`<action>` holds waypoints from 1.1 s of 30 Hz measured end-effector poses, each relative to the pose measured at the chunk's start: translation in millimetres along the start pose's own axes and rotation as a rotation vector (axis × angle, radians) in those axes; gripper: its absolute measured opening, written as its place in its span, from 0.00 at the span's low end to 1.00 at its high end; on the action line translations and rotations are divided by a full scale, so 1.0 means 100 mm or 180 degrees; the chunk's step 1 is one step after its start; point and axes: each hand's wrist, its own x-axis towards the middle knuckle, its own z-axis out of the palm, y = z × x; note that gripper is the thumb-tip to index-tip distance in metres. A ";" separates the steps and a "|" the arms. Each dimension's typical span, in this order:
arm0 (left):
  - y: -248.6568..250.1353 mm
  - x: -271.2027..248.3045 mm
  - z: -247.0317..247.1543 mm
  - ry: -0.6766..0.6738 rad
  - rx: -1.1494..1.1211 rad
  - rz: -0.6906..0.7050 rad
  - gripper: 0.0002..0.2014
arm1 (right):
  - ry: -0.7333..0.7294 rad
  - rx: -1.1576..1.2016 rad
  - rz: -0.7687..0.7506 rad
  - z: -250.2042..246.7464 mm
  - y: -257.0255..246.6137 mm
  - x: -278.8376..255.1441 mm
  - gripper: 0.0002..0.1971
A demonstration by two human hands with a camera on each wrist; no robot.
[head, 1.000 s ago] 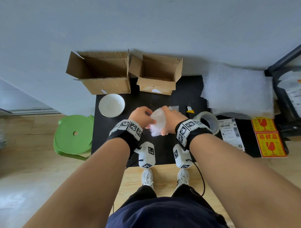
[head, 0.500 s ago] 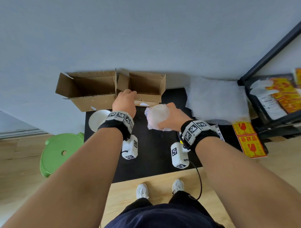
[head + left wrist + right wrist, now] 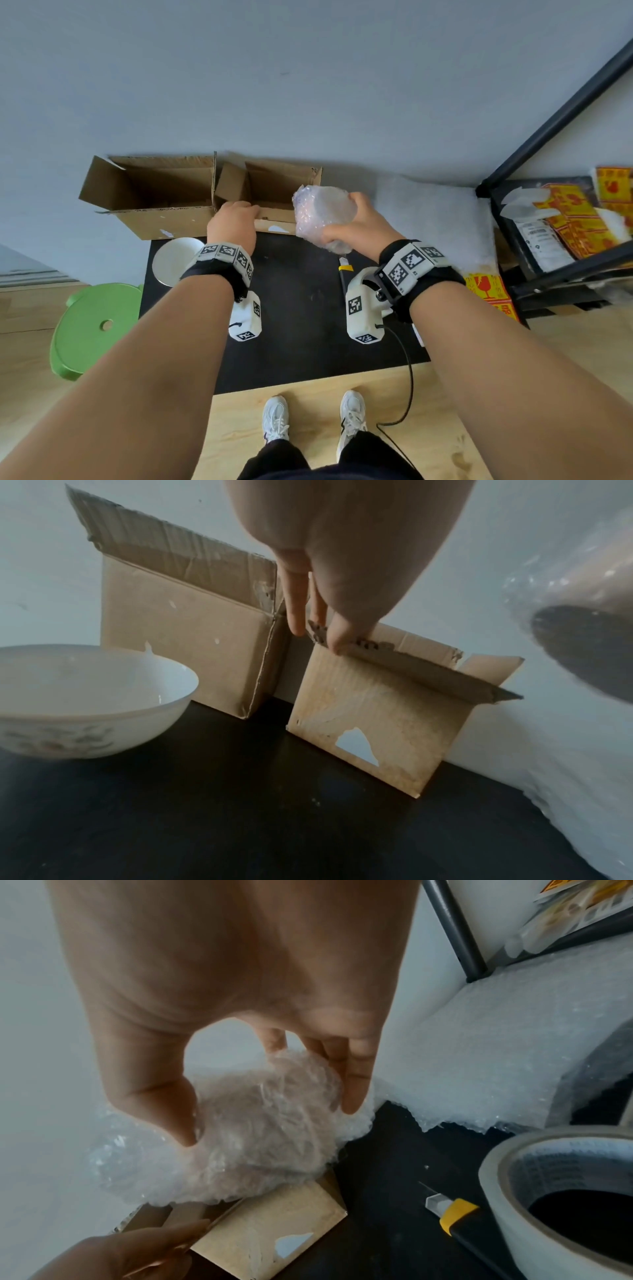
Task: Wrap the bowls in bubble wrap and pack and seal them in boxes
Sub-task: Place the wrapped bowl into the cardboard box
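The wrapped bowl (image 3: 323,216) is held tilted on edge in the right hand (image 3: 359,228), just above the small box (image 3: 274,192); its bubble wrap is crumpled and cloudy. The box's front flap is pinched in the left hand (image 3: 233,222); both grips hold firmly

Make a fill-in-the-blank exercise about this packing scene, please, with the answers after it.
1. The right hand holds a bowl wrapped in ____ wrap.
2. The left hand grips the front flap of the ____ of the two boxes.
3. The unwrapped white bowl stands on the ____ mat.
4. The utility knife lies beside the roll of ____.

Answers: bubble; smaller; black; tape
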 end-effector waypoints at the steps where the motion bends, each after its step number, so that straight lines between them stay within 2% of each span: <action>1: -0.01 0.00 -0.01 -0.0079 -0.0005 -0.0046 0.23 | -0.0015 -0.0014 -0.0017 -0.01 -0.01 0.00 0.43; 6: 0.08 -0.19 -0.03 -0.0339 -0.0068 -0.0144 0.27 | -0.0076 0.0056 -0.0087 -0.04 -0.12 -0.05 0.40; 11: 0.19 -0.50 0.03 -0.0117 -0.0208 -0.0138 0.24 | -0.0173 -0.0004 -0.0313 -0.05 -0.34 -0.13 0.38; 14: 0.25 -0.63 -0.04 -0.0282 -0.0101 -0.0172 0.24 | -0.0403 -0.0191 -0.0415 0.00 -0.46 -0.18 0.39; 18: 0.25 -0.89 -0.02 -0.0063 -0.0129 -0.0104 0.21 | -0.0645 -0.0333 -0.0416 0.12 -0.55 -0.21 0.37; 23: 0.20 -1.14 0.06 0.0163 -0.0723 -0.0232 0.17 | -0.0807 -0.0757 -0.0146 0.24 -0.57 -0.25 0.29; 24: 0.19 -1.17 0.07 0.0145 -0.0852 -0.0271 0.17 | -0.0811 -0.0893 -0.0064 0.27 -0.57 -0.27 0.31; 28: 0.13 -1.21 0.08 0.0105 -0.1240 -0.0500 0.15 | -0.0661 -0.1454 0.0028 0.45 -0.47 -0.17 0.52; 29: 0.11 -1.18 0.09 0.0114 -0.1287 -0.0544 0.16 | -0.0636 -0.1569 0.0032 0.48 -0.44 -0.14 0.54; 30: 0.08 -1.15 0.09 0.0163 -0.1277 -0.0553 0.16 | -0.0620 -0.1650 0.0045 0.50 -0.44 -0.14 0.53; 33: 0.02 -1.01 0.12 0.0568 -0.1098 -0.0509 0.15 | -0.0597 -0.1797 0.0042 0.56 -0.45 -0.11 0.39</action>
